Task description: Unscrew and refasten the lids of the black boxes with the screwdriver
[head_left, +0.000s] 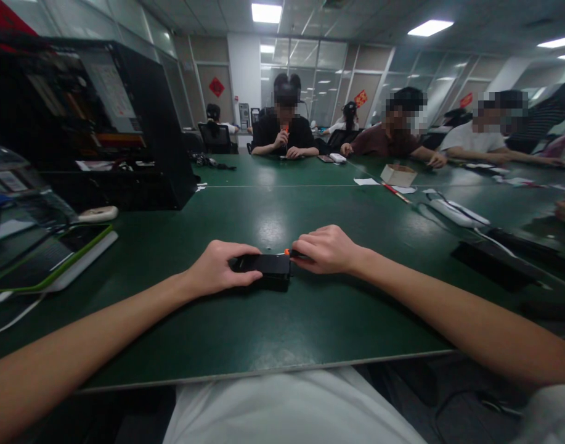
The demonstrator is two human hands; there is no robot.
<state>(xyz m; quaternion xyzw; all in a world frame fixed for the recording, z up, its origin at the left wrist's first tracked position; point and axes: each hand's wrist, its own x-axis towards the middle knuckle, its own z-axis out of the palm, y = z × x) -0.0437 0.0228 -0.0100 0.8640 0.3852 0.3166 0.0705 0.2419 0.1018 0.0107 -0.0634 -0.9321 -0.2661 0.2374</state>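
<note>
Right of a computer case (155,117), clasped in the fingers (243,249) of the left hand (217,268) a black box (275,265) on the green worktop (245,336); at the box's right end, gripped an orange-and-black tool (288,252) in the curled fingers of the right hand (326,250).

1. Black rectangular box (276,265) in the left grip (222,265), on the flat green tabletop (217,345); orange-and-black tool (287,252) in the right grip (327,251), at the box's right end.
2. Left of the left grip: flat green-rimmed slab (58,258), large black case (164,126) behind it.
3. Right of the right grip, farther back: white oblong block (458,211).
</note>
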